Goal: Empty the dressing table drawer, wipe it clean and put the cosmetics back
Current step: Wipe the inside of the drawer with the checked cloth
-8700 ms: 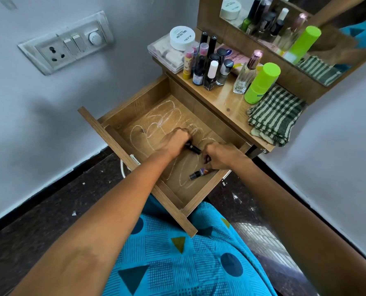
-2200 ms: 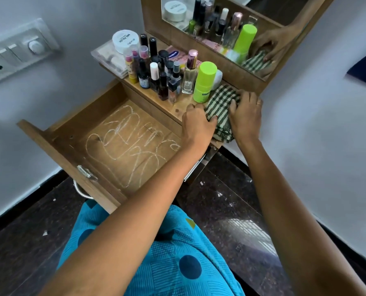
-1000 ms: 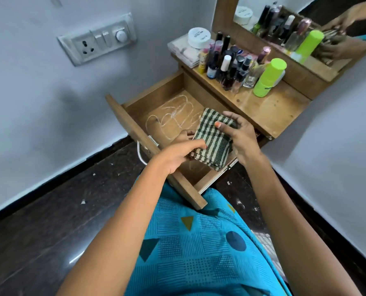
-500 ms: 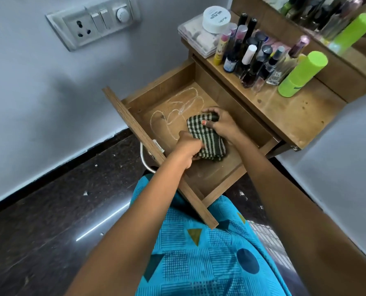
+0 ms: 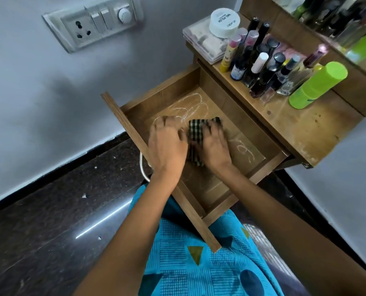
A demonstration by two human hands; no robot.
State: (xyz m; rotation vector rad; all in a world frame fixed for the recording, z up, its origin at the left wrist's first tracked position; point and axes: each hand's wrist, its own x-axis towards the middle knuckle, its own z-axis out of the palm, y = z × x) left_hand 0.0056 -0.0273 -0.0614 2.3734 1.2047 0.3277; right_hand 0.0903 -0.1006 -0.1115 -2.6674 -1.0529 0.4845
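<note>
The wooden drawer [image 5: 257,133] is pulled out and holds no cosmetics; white scribbled marks streak its floor. A folded green-and-white checked cloth [image 5: 196,133] lies on the drawer floor. My right hand [image 5: 213,146] presses down on the cloth, fingers spread over it. My left hand [image 5: 167,144] rests beside it on the cloth's left edge; both hands are motion-blurred. The cosmetics stand on the dressing table top [image 5: 301,124]: several nail polish bottles [image 5: 261,67], a green spray can [image 5: 318,85], a white jar [image 5: 224,22] on a clear box.
A mirror [image 5: 338,20] stands behind the cosmetics. A switch and socket plate [image 5: 94,22] is on the grey wall at left. The drawer's metal handle [image 5: 143,169] projects over my blue-patterned lap [image 5: 199,263]. Dark stone floor lies left and right.
Both hands carried the cloth from the table top into the drawer and now press it against the floor, slid slightly toward the drawer's front. The marks nearest me look fainter.
</note>
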